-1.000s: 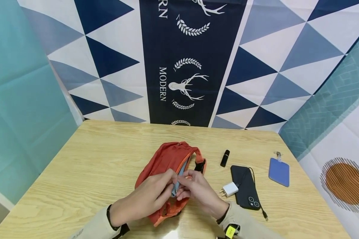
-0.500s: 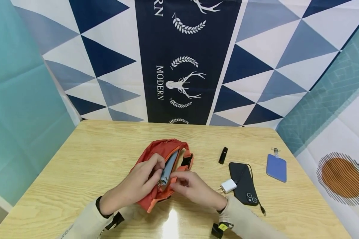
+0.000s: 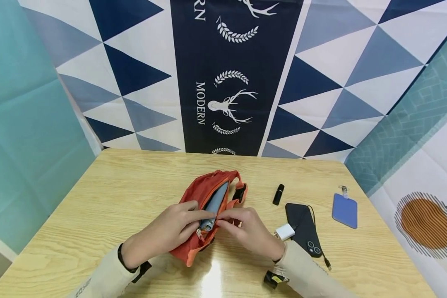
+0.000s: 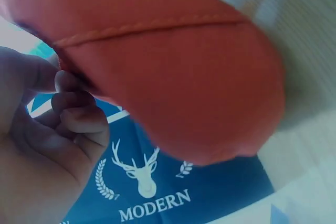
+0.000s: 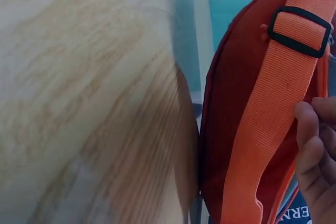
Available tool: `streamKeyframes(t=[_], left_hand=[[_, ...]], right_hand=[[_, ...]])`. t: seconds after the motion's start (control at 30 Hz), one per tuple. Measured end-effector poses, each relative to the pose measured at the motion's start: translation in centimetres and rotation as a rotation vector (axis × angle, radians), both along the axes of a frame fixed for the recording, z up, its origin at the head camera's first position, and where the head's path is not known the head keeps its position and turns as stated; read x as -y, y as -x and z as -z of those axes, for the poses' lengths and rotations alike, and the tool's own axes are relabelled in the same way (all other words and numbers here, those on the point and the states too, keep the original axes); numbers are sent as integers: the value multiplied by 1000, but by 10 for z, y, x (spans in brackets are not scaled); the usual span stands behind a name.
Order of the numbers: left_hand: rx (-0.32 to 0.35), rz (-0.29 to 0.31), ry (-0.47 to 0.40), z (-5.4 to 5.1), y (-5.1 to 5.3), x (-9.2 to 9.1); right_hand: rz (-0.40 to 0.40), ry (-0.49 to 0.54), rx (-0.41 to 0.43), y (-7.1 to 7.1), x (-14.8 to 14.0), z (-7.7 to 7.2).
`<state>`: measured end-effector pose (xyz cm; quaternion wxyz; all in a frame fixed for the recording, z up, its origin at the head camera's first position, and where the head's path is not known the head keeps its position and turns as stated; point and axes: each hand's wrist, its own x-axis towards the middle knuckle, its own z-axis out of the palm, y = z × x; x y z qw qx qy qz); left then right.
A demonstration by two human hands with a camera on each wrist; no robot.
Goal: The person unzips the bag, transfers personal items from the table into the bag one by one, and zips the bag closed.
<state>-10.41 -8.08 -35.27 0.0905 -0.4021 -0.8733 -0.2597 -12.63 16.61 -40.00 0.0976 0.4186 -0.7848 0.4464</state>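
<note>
Red bag [image 3: 195, 192], blue-grey item [image 3: 216, 201] partly hidden inside, left hand [image 3: 176, 225], grip unclear, right hand [image 3: 250, 232] pinching bag rim

Two hands [image 3: 171, 227] [image 3: 251, 229]; one bag [image 3: 200, 190]; one phone [image 3: 306, 234], charger [image 3: 285, 231], cable [image 3: 328, 263], tube [image 3: 278, 195], badge [image 3: 344, 210].

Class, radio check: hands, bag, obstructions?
Left hand at red bag, right hand pinching its edge. Bag open, blue-grey item inside. Phone, charger off right; no obstruction seen.

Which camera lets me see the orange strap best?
The right wrist view: the orange strap looks big there, running down the red bag through a black buckle. The head view shows it smaller, partly behind the right hand. The left wrist view shows the bag, but I can't make out any strap.
</note>
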Motion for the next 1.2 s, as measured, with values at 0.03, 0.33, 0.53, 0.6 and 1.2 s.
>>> streamKeyframes(t=[0.03,0.33,0.53,0.6,1.2], left_hand=[[-14,1,9,0,0,0],[-281,1,194,0,-4,-8],[-183,35,167,3,-4,-11],[-125,34,133,5,-3,-10],[-64,-28,181,18,-6,-15]], right_hand=[[-8,-3,-3,0,0,0],[-42,0,-138,1,-3,-9],[-44,-11,-128,1,-3,-8],[-51,-21,-124,1,-3,-7],[-47,-253,-218,-5,1,2]])
